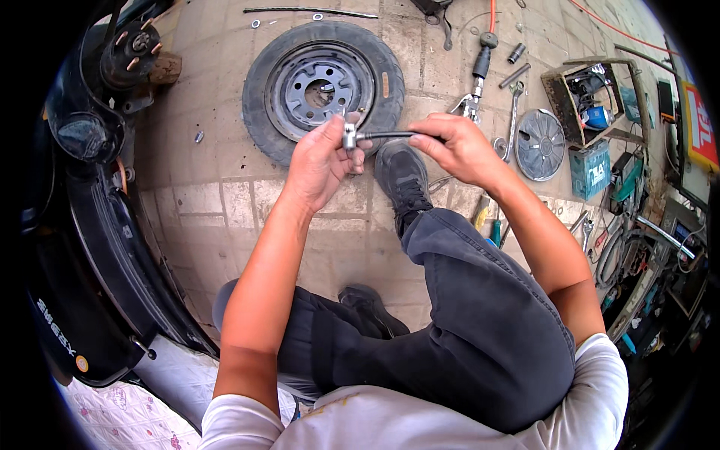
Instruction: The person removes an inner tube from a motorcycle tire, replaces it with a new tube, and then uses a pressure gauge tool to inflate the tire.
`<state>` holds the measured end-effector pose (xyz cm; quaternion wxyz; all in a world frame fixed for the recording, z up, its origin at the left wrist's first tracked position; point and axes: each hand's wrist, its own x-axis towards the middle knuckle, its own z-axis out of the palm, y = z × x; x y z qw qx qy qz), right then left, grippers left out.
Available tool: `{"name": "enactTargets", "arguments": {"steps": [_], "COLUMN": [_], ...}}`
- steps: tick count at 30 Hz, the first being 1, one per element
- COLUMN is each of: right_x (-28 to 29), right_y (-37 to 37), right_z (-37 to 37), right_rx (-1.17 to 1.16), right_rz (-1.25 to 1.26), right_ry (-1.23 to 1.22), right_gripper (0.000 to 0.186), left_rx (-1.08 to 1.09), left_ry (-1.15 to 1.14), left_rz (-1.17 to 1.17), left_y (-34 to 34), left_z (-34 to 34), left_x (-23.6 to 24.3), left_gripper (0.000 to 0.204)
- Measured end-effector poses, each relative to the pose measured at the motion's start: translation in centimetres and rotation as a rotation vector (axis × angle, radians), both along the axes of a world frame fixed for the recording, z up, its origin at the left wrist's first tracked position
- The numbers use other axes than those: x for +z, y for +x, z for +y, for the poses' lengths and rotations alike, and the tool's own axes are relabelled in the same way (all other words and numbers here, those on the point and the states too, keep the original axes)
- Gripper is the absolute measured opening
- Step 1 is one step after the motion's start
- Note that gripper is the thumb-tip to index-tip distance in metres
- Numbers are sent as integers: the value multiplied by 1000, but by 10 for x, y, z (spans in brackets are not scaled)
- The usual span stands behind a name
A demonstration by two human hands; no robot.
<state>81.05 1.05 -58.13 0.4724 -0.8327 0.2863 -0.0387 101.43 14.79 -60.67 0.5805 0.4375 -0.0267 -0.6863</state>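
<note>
— What packaging and signs are showing around the hands?

— Far right of the grip, a red and yellow sign (699, 126) is standing at the edge; nearer, a teal box (590, 169) is lying just below a wooden crate (592, 96).

— And the tool?

— A dark ratchet wrench (379, 136) with a silvery head is lying level between both hands, above the tyre (322, 86).

— The grip?

— The right hand (457, 146) is closing around the handle; the left hand (321, 161) is pinching the head end.
</note>
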Motion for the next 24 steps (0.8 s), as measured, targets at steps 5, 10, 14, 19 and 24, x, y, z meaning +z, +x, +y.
{"name": "enactTargets", "arguments": {"steps": [5, 10, 14, 19, 24], "right_x": [-41, -56, -62, -72, -89], "right_y": [22, 45, 47, 60, 88], "right_z": [8, 1, -16, -43, -74], "right_rx": [-17, -114, -25, 224, 355], "right_rz": [112, 336, 336, 214, 191], "right_ry": [651, 1136, 982, 421, 358], "right_gripper": [37, 53, 49, 52, 55], "left_rx": [-214, -334, -364, -114, -98], "left_ry": [-13, -304, -330, -152, 159], "left_rz": [-558, -1255, -1237, -1155, -957], "left_y": [5, -16, -14, -17, -2], "left_z": [27, 15, 0, -5, -27], "left_x": [-32, -46, -48, -76, -118], "left_gripper": [33, 30, 31, 42, 47]}}
